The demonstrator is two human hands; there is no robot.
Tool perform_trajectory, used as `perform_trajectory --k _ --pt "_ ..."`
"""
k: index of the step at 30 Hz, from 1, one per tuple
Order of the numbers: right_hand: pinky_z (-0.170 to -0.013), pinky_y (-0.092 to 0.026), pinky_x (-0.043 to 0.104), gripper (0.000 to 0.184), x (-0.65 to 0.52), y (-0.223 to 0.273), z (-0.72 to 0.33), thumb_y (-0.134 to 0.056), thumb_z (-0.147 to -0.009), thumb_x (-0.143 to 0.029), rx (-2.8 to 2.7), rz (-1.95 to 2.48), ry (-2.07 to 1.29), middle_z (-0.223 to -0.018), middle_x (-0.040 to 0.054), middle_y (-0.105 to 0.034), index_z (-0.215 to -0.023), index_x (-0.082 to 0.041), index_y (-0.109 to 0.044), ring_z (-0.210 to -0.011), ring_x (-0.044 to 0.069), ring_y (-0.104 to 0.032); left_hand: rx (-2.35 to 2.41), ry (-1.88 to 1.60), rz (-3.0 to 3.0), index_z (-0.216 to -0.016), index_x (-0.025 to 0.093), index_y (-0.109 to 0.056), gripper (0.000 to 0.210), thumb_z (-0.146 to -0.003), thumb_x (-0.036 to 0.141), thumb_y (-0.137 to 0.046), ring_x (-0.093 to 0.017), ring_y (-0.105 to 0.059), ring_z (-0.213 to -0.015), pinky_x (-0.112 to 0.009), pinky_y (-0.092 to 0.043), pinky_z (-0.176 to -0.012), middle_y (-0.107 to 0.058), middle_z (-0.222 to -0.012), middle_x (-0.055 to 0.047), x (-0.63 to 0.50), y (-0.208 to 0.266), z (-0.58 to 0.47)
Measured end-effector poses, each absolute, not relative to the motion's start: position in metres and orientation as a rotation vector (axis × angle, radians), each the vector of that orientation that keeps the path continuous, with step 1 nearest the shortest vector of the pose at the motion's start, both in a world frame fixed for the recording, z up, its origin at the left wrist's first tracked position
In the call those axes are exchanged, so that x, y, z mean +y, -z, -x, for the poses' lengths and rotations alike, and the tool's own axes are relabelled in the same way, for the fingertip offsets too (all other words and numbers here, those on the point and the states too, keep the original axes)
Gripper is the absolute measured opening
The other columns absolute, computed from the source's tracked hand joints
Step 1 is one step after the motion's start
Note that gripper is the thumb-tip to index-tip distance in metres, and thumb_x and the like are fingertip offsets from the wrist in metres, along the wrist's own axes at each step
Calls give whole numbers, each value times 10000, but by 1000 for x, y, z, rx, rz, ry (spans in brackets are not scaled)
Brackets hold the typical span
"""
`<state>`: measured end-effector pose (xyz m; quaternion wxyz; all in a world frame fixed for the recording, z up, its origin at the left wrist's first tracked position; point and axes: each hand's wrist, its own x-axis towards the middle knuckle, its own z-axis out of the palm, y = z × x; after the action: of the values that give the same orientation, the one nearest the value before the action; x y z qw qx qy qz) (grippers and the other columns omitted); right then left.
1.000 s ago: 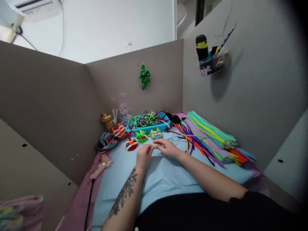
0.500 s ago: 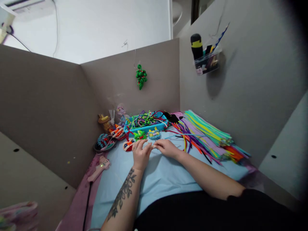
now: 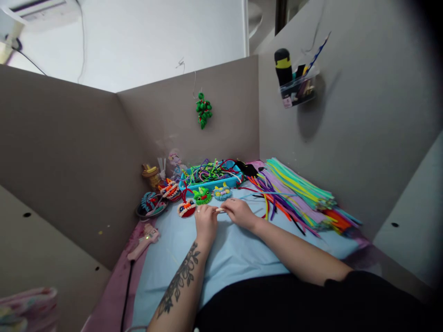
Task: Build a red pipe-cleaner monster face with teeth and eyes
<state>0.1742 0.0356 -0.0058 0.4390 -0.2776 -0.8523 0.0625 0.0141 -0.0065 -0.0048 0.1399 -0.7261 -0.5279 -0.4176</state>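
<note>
My left hand (image 3: 206, 221) and my right hand (image 3: 239, 213) meet above the blue cloth (image 3: 238, 249), fingers pinched. Between their fingertips shows a short white piece of pipe cleaner (image 3: 220, 210); most of it is hidden by the fingers. Just beyond my left hand lie an orange, white and red fuzzy face (image 3: 187, 208) and a green fuzzy face (image 3: 202, 196) with ears. Beside them, farther right, sits a light blue and yellow one (image 3: 222, 192).
A blue tray (image 3: 194, 184) of tangled pipe cleaner pieces stands behind. Bundles of coloured pipe cleaners (image 3: 294, 189) lie at right. On the left are a dark bowl (image 3: 152, 212) and a pink corded glue gun (image 3: 143, 243). Grey panels (image 3: 190, 124) enclose the table.
My left fingers, partly spread before, have curled in around the white piece. My right hand stays nearly in place. The view has shifted very slightly.
</note>
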Motion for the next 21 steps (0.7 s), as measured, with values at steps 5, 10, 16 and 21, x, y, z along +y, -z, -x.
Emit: perform_trajectory --k 5,10,16,21 --pt "-694 -427 276 150 32 6 -172 -486 -866 -179 -2120 754 -124 -811 56 -656 -881 -192 -634 -772 177 -587 -1585 1359 2166 -766 177 -651 117 -817 231 -560 -202 -565 -773 -358 -430 -747 -645 -761 -57 -2 7 -11" --pt "-686 -431 259 169 35 11 -174 -475 -882 -201 -2071 840 -186 -829 48 -631 -920 -206 -639 -773 163 -588 -1736 1679 2300 -1002 184 -654 282 -720 195 -651 -178 -633 -799 -317 -478 -738 -701 -872 -53 5 12 -6" --pt "-689 -425 241 166 35 12 -174 -472 -888 -215 -2071 918 -185 -822 41 -622 -882 -199 -637 -776 150 -586 -2001 1898 2265 -860 152 -685 201 -686 245 -647 -170 -643 -692 -269 -475 -651 -714 -751 -50 6 15 -7" --pt "-649 -415 237 150 33 12 -172 -480 -887 -228 -2073 970 -86 -830 44 -622 -886 -198 -626 -761 154 -586 -2278 2165 2208 -785 125 -668 239 -636 312 -675 -124 -552 -479 -218 -393 -463 -660 -585 -25 4 12 -10"
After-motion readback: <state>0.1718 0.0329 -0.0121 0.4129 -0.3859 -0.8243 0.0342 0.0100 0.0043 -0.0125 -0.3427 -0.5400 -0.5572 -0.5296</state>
